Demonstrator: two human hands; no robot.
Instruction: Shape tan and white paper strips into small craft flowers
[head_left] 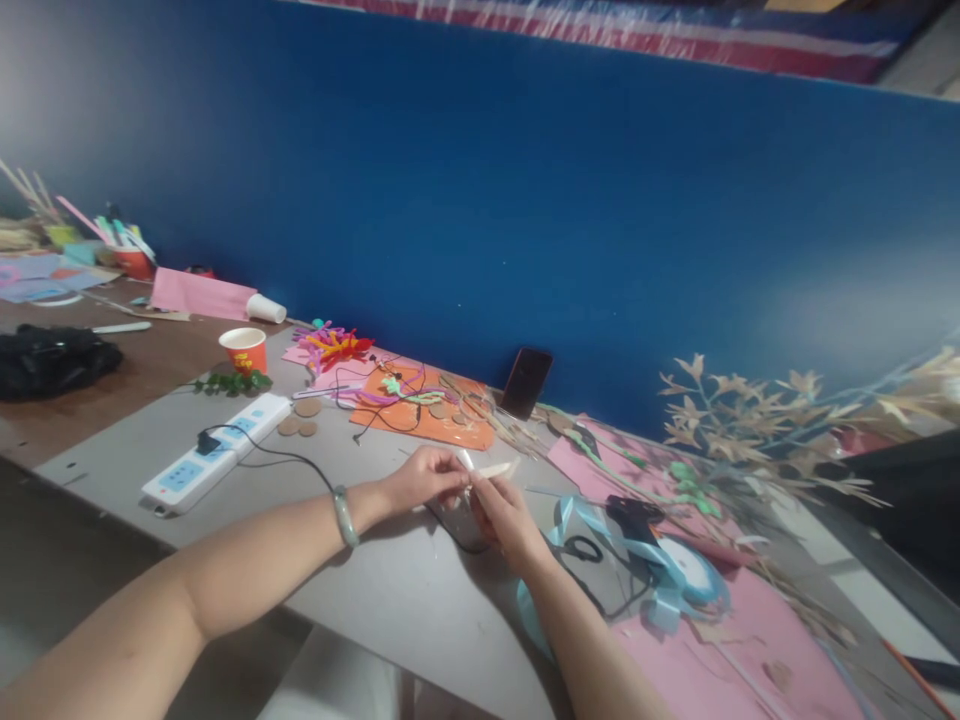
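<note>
My left hand (426,480), with a pale green bangle (346,517) on its wrist, is closed near the middle of the table. Its fingertips meet those of my right hand (502,515), which is closed too. Between and just above the fingers shows a small whitish, pointed piece (499,469), too small and blurred to name. Part of it is hidden by the fingers. A black cable (450,535) lies on the grey table under my hands. Behind them is an orange sheet (420,425) strewn with wires and stems.
A white power strip (217,453) lies left, beside a red paper cup (244,352) and green leaves. Against the blue wall leans a phone (526,382). Right are a black glue gun (634,515), a blue ribbon roll (690,572), pink paper (750,640) and dried leafy branches (750,420).
</note>
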